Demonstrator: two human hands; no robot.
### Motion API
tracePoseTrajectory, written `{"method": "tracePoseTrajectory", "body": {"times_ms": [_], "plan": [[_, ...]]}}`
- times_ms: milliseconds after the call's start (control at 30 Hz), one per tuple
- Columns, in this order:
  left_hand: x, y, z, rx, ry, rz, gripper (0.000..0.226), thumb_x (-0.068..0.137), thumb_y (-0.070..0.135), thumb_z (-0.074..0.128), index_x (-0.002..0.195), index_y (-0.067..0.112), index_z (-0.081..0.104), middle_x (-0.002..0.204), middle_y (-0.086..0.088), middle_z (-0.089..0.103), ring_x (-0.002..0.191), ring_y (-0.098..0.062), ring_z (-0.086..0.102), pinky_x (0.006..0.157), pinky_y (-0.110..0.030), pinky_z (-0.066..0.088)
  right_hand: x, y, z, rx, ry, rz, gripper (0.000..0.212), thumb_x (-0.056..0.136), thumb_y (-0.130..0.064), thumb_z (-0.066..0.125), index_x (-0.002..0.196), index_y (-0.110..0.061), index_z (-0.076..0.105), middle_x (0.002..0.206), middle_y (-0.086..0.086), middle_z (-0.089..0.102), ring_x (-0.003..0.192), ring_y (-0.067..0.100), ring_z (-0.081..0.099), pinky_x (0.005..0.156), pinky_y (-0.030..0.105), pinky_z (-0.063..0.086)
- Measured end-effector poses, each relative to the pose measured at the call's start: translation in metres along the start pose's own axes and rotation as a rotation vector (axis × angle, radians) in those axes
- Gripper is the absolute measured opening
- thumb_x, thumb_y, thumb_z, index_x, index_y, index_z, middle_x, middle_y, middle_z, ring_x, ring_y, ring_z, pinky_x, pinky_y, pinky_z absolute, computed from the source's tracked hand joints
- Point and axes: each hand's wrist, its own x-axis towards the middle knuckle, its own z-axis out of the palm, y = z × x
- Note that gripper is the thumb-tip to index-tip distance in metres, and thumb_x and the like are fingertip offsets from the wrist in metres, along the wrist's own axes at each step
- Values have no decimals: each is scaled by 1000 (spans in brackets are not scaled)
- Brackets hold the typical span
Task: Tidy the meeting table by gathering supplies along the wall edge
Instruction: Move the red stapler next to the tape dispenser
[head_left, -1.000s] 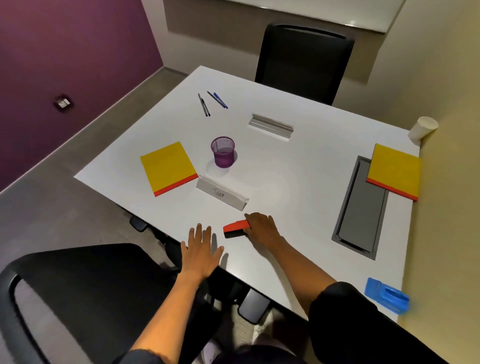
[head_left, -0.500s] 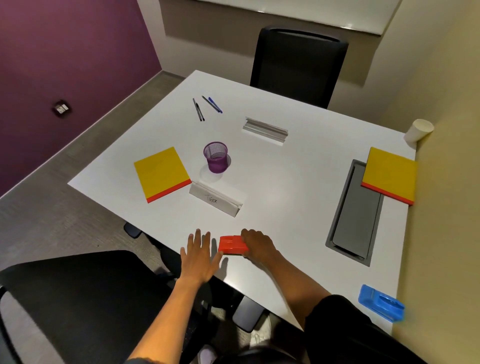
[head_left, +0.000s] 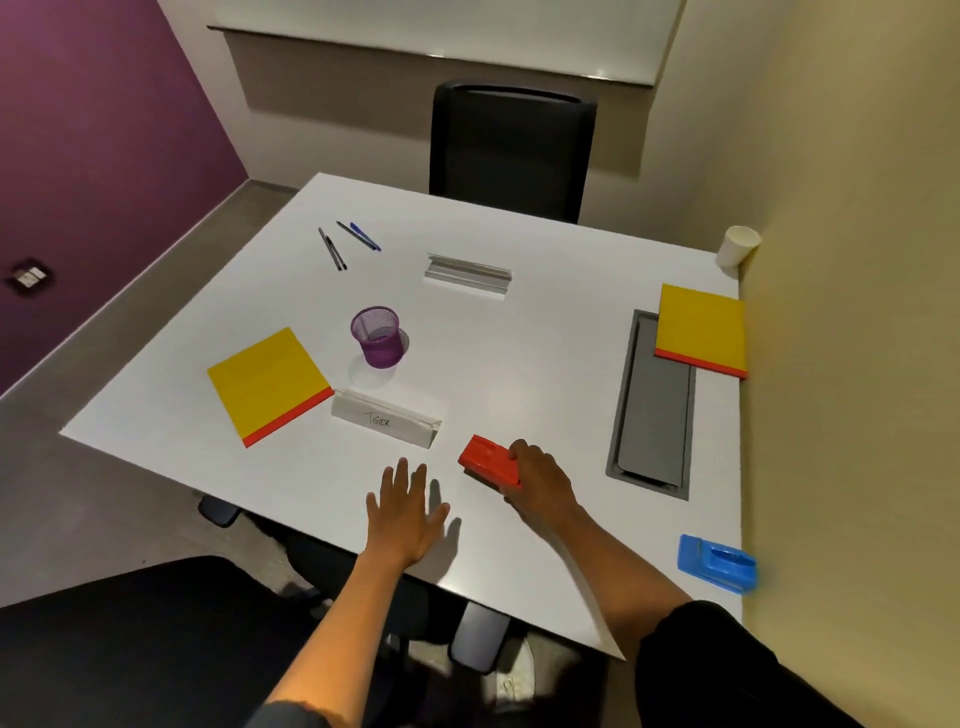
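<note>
My right hand (head_left: 540, 483) grips a red stapler (head_left: 490, 459) near the front of the white table (head_left: 519, 353). My left hand (head_left: 404, 512) lies flat on the table near its front edge, fingers spread, holding nothing. By the beige wall on the right lie a blue stapler (head_left: 718, 563), a yellow notepad (head_left: 701, 327) and a white paper cup (head_left: 736, 246). Out on the table are a second yellow notepad (head_left: 266, 382), a purple mesh pen cup (head_left: 378, 336), a name card reading TIGER (head_left: 385, 419), a second name card (head_left: 467, 273) and several pens (head_left: 347, 241).
A grey cable hatch (head_left: 653, 410) is set into the table near the wall. A black chair (head_left: 511, 145) stands at the far side, and another black chair (head_left: 130, 639) is at the front left, under my left arm.
My right hand has turned and lifted the red stapler, carrying it slightly right. The left hand stays flat on the table. My view has shifted back a little.
</note>
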Motion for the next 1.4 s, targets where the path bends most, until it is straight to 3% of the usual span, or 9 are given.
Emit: {"method": "tracePoseTrajectory", "body": {"times_ms": [100,233,500,933,1133,1400], "plan": [[8,25,-2,-8,-14,79,73,96,56,31,153,22,2,161,-6,-9,148,-27,-9,118,-51,5,-7,18,-18,56,97,71,48,79,-33,69,117,-23,42,111,3,56,98,25,55,72,32,46],[20,63,-1,-3,-20,177,73,95,55,34,153,22,4,161,-5,-8,148,-26,-9,118,-51,6,-16,47,-42,123,223,191,45,80,-33,69,114,-23,43,108,4,57,95,26,59,72,39,55],[41,135,7,7,-49,363,73,95,53,37,153,21,6,161,-5,-4,149,-28,-6,117,-53,9,-36,115,-77,192,434,492,56,81,-35,71,126,-18,42,119,9,57,102,30,60,84,43,56],[63,193,27,70,-114,449,73,96,51,38,153,19,6,161,-5,-5,149,-27,-6,117,-52,10,-46,188,-95,49,468,856,54,82,-20,69,128,-7,44,121,17,54,108,35,56,90,45,52],[69,190,33,109,-128,434,73,95,51,38,153,19,6,161,-5,-4,149,-27,-5,117,-53,12,-43,202,-85,-34,485,886,46,76,-8,73,116,-2,52,104,20,58,92,36,59,79,43,52],[73,190,35,125,-131,424,73,95,53,37,153,20,6,161,-5,-3,149,-27,-4,117,-53,13,-40,213,-80,-41,456,935,44,79,-18,74,116,-7,50,107,17,53,92,34,59,70,39,54]]}}
